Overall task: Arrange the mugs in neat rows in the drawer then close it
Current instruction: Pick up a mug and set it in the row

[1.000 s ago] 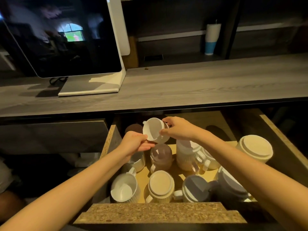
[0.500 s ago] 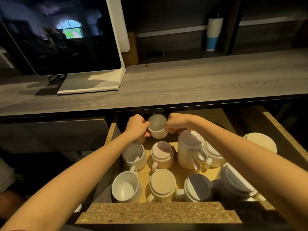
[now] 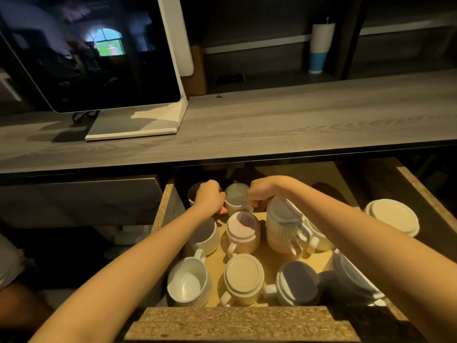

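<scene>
White mug (image 3: 236,200) (inverted) between hands.

Your drawer (image 3: 418,186) is tan chipboard; its mugs — a pink ribbed one (image 3: 243,232), cream ones (image 3: 243,278) — sit below the grey woodgrain counter (image 3: 272,125).

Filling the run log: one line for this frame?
drawer open | left hand + right hand on upside-down white mug, back row | tidying unfinished

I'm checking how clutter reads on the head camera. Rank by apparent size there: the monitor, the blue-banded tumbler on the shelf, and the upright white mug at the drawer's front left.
1. Monitor, by far the largest.
2. Upright white mug.
3. Blue-banded tumbler, smallest, but it stands much farther from the camera, so its true size against the mug is unsure.
</scene>
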